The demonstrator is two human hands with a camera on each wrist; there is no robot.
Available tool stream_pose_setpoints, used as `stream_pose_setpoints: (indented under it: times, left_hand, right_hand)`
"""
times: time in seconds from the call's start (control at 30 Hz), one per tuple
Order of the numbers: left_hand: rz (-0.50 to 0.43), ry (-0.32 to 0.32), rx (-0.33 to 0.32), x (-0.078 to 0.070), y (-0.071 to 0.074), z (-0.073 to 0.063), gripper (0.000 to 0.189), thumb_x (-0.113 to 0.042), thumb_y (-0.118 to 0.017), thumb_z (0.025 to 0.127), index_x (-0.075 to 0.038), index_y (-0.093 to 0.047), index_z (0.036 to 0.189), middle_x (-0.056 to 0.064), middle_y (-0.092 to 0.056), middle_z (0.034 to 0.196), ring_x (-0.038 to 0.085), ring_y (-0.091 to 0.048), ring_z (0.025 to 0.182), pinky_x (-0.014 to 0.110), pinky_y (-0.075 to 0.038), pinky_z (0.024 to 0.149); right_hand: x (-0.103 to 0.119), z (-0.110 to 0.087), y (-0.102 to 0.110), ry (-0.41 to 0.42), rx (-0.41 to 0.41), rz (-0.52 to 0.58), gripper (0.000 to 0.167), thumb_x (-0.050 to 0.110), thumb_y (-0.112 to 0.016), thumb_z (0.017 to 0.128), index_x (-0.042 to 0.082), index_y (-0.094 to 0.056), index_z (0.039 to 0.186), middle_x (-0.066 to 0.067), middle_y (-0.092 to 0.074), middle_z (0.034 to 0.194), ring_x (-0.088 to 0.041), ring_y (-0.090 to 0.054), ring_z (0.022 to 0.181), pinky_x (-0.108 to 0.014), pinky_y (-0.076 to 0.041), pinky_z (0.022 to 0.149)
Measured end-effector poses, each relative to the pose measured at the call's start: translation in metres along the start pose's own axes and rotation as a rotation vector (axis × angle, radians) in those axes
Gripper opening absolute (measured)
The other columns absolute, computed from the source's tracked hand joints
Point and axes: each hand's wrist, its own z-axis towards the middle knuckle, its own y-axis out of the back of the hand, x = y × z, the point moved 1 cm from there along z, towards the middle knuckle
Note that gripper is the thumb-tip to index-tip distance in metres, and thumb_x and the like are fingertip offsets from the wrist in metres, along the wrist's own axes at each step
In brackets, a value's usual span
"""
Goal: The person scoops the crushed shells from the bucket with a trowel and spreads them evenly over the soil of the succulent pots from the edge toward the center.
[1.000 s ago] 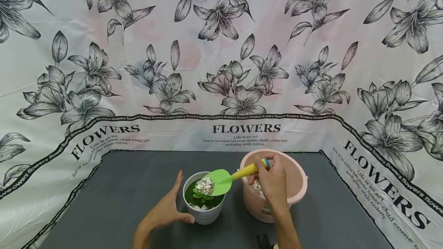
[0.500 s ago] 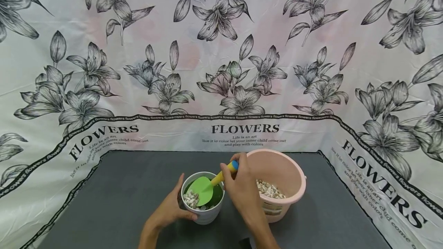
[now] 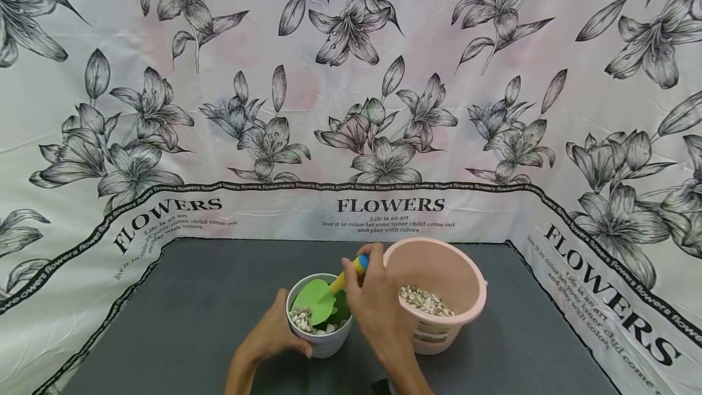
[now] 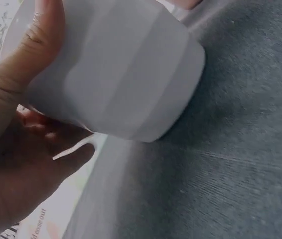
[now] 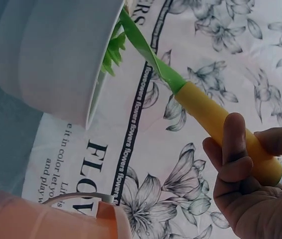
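A white flower pot (image 3: 329, 345) stands on the dark tabletop. My left hand (image 3: 276, 332) grips its left side, thumb in front; in the left wrist view the thumb presses the ribbed pot (image 4: 126, 69) while other fingers reach behind it. My right hand (image 3: 378, 306) holds the yellow handle of a small green trowel (image 3: 315, 302), whose blade dips into the pot, tilted to the left. White pebbles (image 3: 303, 320) lie at the blade's lower edge inside the pot. Green leaves (image 5: 113, 54) show at the rim in the right wrist view; the blade tip is hidden there.
Right of the pot, a pink bucket (image 3: 439, 261) holds loose pebbles (image 3: 425, 301), close beside my right hand. A dark grey cloth (image 3: 197, 297) covers the table. Behind it hangs a floral curtain (image 3: 351, 114). A small black object (image 3: 381, 386) sits near my right wrist.
The trowel has moved left and down from above the pot into it, and its blade has tipped. Pebbles have slid off into the pot. My left hand has closed nearer around the pot.
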Motion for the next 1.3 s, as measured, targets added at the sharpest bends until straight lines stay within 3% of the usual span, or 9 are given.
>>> stream_pose_setpoints:
  times: [0.07, 0.13, 0.27, 0.37, 0.57, 0.67, 0.77, 0.97, 1.3]
  left_hand:
    - [0.019, 0.032, -0.019, 0.0, 0.0, -0.001, 0.105, -0.01, -0.108, 0.042, 0.0, -0.045, 0.125, 0.01, -0.065, 0.123, 0.007, -0.058, 0.107, 0.018, -0.047, 0.096]
    - [0.012, 0.022, -0.016, 0.0, 0.0, -0.002, 0.111, -0.01, -0.107, 0.042, 0.002, -0.043, 0.133, 0.013, -0.064, 0.13, 0.007, -0.058, 0.112, 0.018, -0.046, 0.1]
    - [-0.048, -0.052, 0.027, 0.004, 0.001, -0.003, 0.128, -0.021, -0.108, 0.045, 0.005, -0.039, 0.15, 0.02, -0.057, 0.143, 0.002, -0.053, 0.123, 0.016, -0.04, 0.109]
    - [-0.061, -0.057, 0.045, 0.005, 0.003, -0.004, 0.124, -0.027, -0.107, 0.046, 0.005, -0.042, 0.147, 0.02, -0.056, 0.141, 0.001, -0.053, 0.12, 0.016, -0.042, 0.108]
    - [0.016, 0.086, 0.016, 0.0, 0.003, -0.004, 0.104, -0.013, -0.107, 0.048, -0.001, -0.043, 0.13, 0.013, -0.061, 0.132, 0.014, -0.058, 0.116, 0.023, -0.048, 0.101]
    - [0.045, 0.117, -0.01, -0.002, 0.003, -0.004, 0.1, -0.012, -0.107, 0.048, -0.003, -0.042, 0.123, 0.013, -0.062, 0.128, 0.017, -0.059, 0.114, 0.024, -0.05, 0.097]
    - [0.048, 0.08, -0.001, -0.001, 0.003, -0.004, 0.107, -0.014, -0.108, 0.045, -0.003, -0.042, 0.128, 0.014, -0.062, 0.131, 0.016, -0.059, 0.116, 0.022, -0.049, 0.099]
    - [0.055, -0.097, 0.03, 0.005, 0.001, -0.006, 0.125, -0.014, -0.107, 0.042, 0.001, -0.043, 0.148, 0.016, -0.056, 0.14, 0.006, -0.051, 0.123, 0.022, -0.043, 0.109]
    - [0.05, 0.009, 0.048, -0.001, 0.007, -0.005, 0.097, -0.017, -0.107, 0.047, 0.001, -0.046, 0.12, 0.012, -0.059, 0.125, 0.004, -0.056, 0.107, 0.021, -0.049, 0.096]
  right_hand:
    - [0.001, 0.0, -0.001, 0.011, -0.003, -0.007, 0.024, 0.014, -0.069, 0.102, 0.003, -0.052, 0.112, -0.01, -0.064, 0.071, -0.004, -0.057, 0.057, -0.017, -0.048, 0.051]
    - [0.002, -0.001, -0.001, 0.018, -0.004, -0.014, 0.023, 0.016, -0.069, 0.102, 0.003, -0.052, 0.112, -0.009, -0.065, 0.07, -0.003, -0.056, 0.057, -0.017, -0.048, 0.051]
    - [0.004, -0.003, -0.002, 0.03, -0.011, -0.009, 0.023, 0.016, -0.069, 0.102, 0.004, -0.052, 0.111, -0.008, -0.064, 0.069, -0.002, -0.053, 0.056, -0.017, -0.047, 0.05]
    - [0.004, -0.003, -0.001, 0.04, -0.005, -0.007, 0.023, 0.016, -0.069, 0.102, 0.003, -0.052, 0.11, -0.008, -0.063, 0.068, -0.002, -0.052, 0.055, -0.017, -0.046, 0.049]
    - [0.004, -0.003, 0.0, 0.061, 0.019, -0.004, 0.022, 0.014, -0.069, 0.102, 0.002, -0.053, 0.109, -0.007, -0.062, 0.067, -0.001, -0.051, 0.053, -0.016, -0.045, 0.048]
    - [0.004, -0.003, 0.0, 0.079, 0.031, 0.002, 0.022, 0.014, -0.069, 0.102, 0.002, -0.052, 0.109, -0.007, -0.061, 0.066, 0.0, -0.049, 0.052, -0.016, -0.044, 0.048]
    - [0.005, -0.003, 0.002, 0.115, 0.049, 0.007, 0.021, 0.013, -0.069, 0.102, 0.002, -0.052, 0.108, -0.006, -0.061, 0.067, 0.001, -0.049, 0.053, -0.016, -0.044, 0.047]
    - [0.008, -0.002, 0.005, 0.19, 0.112, 0.004, 0.021, 0.013, -0.069, 0.102, 0.004, -0.052, 0.109, -0.001, -0.058, 0.067, 0.004, -0.044, 0.051, -0.015, -0.043, 0.046]
    - [0.013, 0.0, 0.014, 0.231, 0.213, 0.008, 0.02, 0.015, -0.067, 0.103, 0.006, -0.051, 0.111, 0.007, -0.056, 0.069, 0.005, -0.045, 0.051, -0.017, -0.044, 0.048]
